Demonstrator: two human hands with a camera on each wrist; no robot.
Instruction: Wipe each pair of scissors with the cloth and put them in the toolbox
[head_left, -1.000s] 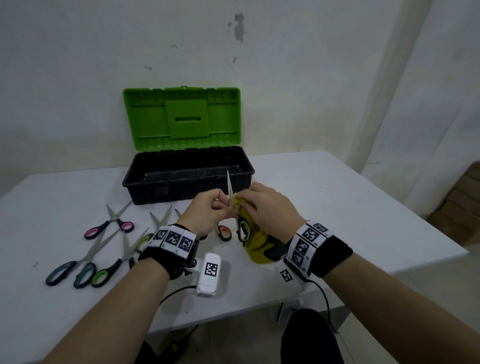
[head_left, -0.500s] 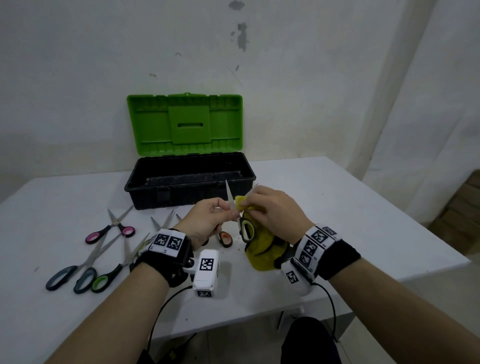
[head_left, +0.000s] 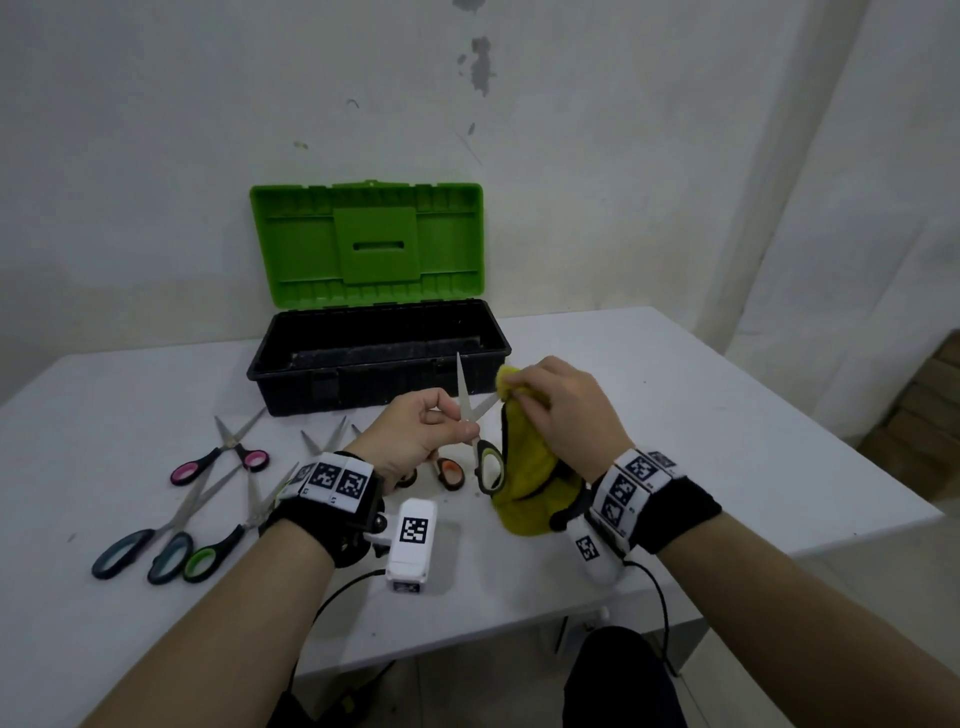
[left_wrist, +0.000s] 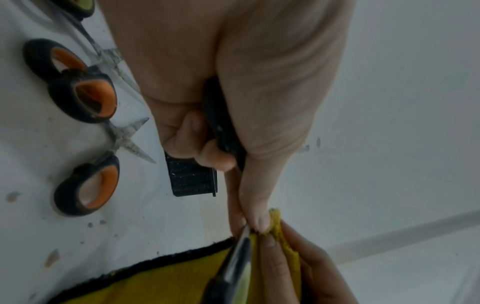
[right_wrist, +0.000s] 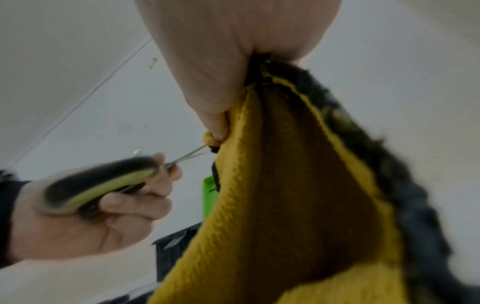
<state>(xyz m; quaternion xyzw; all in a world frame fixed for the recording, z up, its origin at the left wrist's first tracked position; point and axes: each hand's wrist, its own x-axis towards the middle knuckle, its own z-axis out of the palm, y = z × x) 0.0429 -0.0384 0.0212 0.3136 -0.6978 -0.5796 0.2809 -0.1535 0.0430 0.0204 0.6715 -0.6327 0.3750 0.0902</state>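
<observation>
Centrally, the open scissors (head_left: 470, 415) are pinched at the pivot by the left hand (head_left: 415, 436), blades pointing up-frame; the right blade is pinched through the cloth (head_left: 524, 467) by the right hand (head_left: 561, 410)

Hidden, cropped and blurred parts

Right blade tip of held scissors (head_left: 470, 415) buried in yellow cloth (head_left: 524, 467) under right hand (head_left: 561, 410); one handle loop hidden inside left hand (head_left: 415, 436); orange-handled scissors (head_left: 449, 470) mostly behind left hand in head view, blades half hidden; toolbox (head_left: 379, 358) interior too dark to tell contents; right wrist view: scissor handle (right_wrist: 103, 183) motion-blurred, cloth cut off by bottom edge; left wrist view: cloth (left_wrist: 161, 286) cropped at bottom edge
</observation>
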